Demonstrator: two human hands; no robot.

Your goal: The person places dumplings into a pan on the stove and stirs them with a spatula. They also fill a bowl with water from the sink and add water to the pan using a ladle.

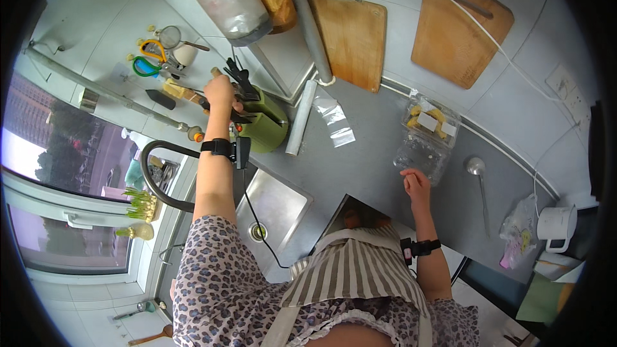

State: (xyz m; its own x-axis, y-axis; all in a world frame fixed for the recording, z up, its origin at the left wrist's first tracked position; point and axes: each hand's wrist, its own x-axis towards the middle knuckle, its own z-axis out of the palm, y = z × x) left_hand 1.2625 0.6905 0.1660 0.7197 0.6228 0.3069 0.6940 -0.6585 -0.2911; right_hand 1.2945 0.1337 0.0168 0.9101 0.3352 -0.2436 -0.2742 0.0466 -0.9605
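My left hand (220,92) is raised at the green utensil and knife holder (265,127), which holds several black-handled knives and wooden utensils. It is closed around something there, but what it grips is hard to make out. My right hand (416,184) hovers over the grey counter by the open lid of a clear plastic container (434,123) with yellow food in it. The fingers of this hand are curled, and I see nothing in them. A roll of cling film (301,118) and a crumpled clear film piece (335,120) lie beside the holder.
A steel sink (274,207) with a black curved faucet (149,173) is at left. Two wooden cutting boards (349,38) are at the wall. A metal ladle (476,166), a plastic bag (518,231) and a white mug (556,224) are on the right. Scissors (153,51) hang on the left wall.
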